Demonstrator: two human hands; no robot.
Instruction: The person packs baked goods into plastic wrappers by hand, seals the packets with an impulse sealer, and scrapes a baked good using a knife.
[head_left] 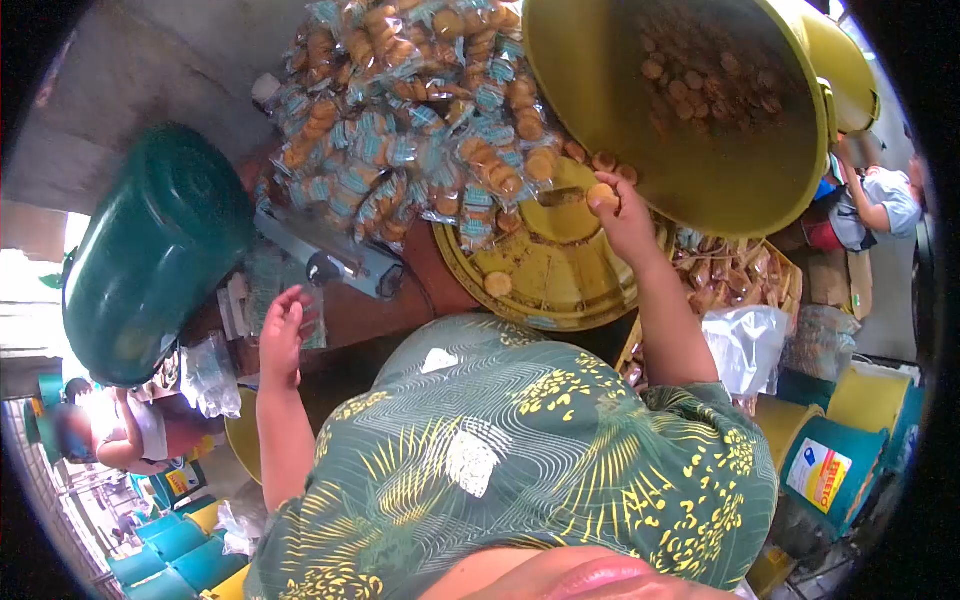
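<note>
Pinched in the fingers of my right hand (628, 222) is a round cookie (601, 196). It is held above a yellow lid (580, 285) with a few loose cookies on it, one of them a single cookie (498, 284) near the lid's left side. My left hand (284, 335) is raised with fingers apart and nothing visible in it. Clear plastic bags (312, 325) lie beside it, close to a grey-blue device (345, 262) that looks like a bag sealer. A large heap of clear packets of cookies (400, 130) with blue print fills the table beyond.
A yellow tub (570, 90) lies tipped at the upper right, loose cookies inside. At left leans a dark green bin (160, 250). Packed goods fill a box (790, 285) on the right. Other people work at the far left (120, 430) and far right (880, 205).
</note>
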